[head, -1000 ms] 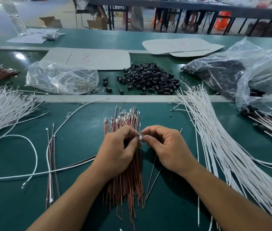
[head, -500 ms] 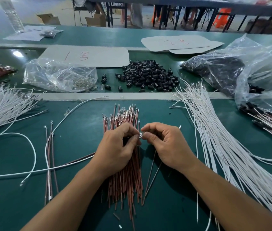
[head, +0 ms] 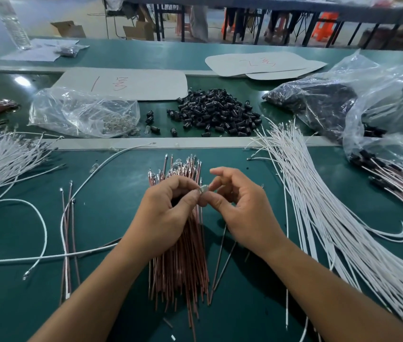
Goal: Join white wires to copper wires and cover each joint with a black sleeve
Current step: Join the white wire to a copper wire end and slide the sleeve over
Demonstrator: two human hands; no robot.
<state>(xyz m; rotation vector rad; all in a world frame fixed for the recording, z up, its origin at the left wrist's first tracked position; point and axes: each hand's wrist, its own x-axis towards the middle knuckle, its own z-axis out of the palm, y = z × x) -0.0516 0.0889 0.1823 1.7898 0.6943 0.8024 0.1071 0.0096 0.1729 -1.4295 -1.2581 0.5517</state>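
Right now both hands meet above the copper wire bundle [head: 180, 262], which lies fanned on the green counter [head: 111, 183] with its tips pointing away from the person. Left hand [head: 163, 213] pinches a small shiny piece [head: 203, 188] between thumb and forefinger, other fingers curled in. Right hand [head: 242, 213] pinches the same piece from the other side, thumb under, forefinger lifted and bent above it. Cannot tell what the piece is, too small. Whether a wire hangs from it is hidden by the hands.

White wires [head: 331, 218] lie in a long sheaf to the right of the hands, well apart from the copper bundle. A second heap of white wires [head: 0, 159] sits at the left edge. Loose white wire [head: 42, 218] loops across the counter left of the left hand, crossing a few single copper strands. Black sleeves [head: 215, 112] are piled on the far strip of the counter, past the bundle. Clear bag [head: 82, 112] with small pale parts is left of the pile. Large plastic bag [head: 380, 99] is at far right, with sleeved wires [head: 397, 178] lying below it.
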